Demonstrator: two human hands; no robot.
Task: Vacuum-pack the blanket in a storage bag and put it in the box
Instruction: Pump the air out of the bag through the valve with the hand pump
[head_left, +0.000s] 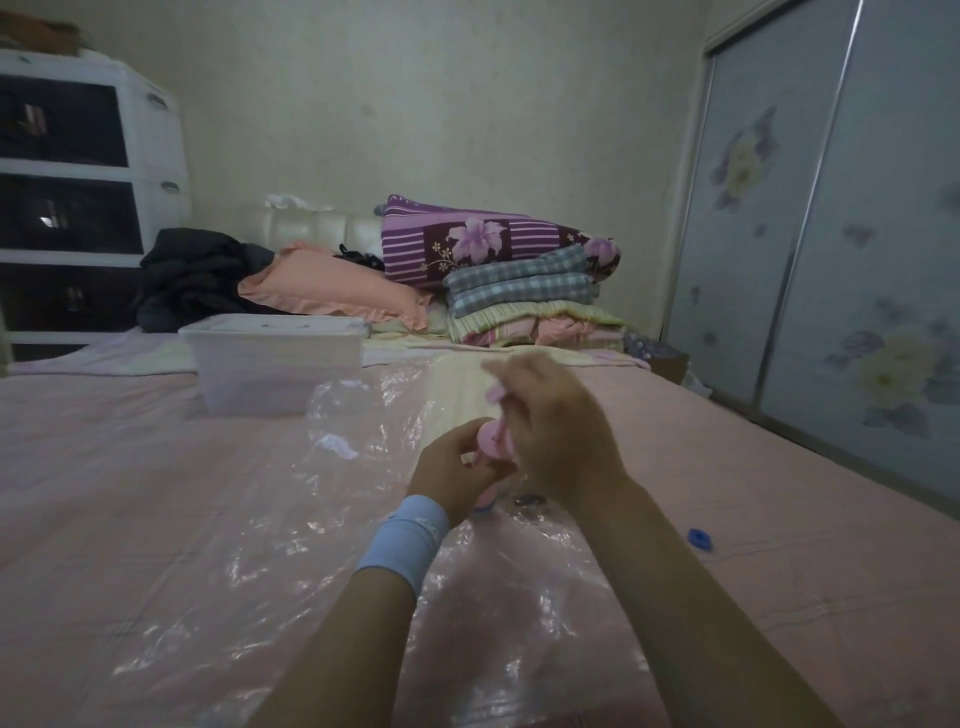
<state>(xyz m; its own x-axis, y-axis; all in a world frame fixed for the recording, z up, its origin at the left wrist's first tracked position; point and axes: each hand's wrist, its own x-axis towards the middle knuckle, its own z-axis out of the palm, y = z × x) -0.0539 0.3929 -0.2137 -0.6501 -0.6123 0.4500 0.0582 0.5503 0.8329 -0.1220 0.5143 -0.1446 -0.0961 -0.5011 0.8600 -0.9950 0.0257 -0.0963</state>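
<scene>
Both hands are closed round a pink hand pump (492, 441) that stands on the clear storage bag (291, 561), which is spread across the middle of the bed (104, 467). The left hand (457, 470) grips the barrel low down; the right hand (553, 431), blurred, clasps the plunger above. The pale yellow blanket (460, 389) appears to lie inside the bag's far end. The lidded clear box (275, 358) sits beyond it, toward the far left of the bed. Likely faults: if the barrel tilts, the nozzle may lift off the valve (hidden under the hands) and let air return. An incompletely closed seal, not visible here, would do the same. The small blue cap (700, 539) lies apart near the right edge and could roll off. Folded bedding (519, 280), a pink pillow (332, 286) and dark clothes (197, 275) crowd the far edge. White drawers (78, 156) stand to the left and a flowered sliding wardrobe (831, 234) to the right.
</scene>
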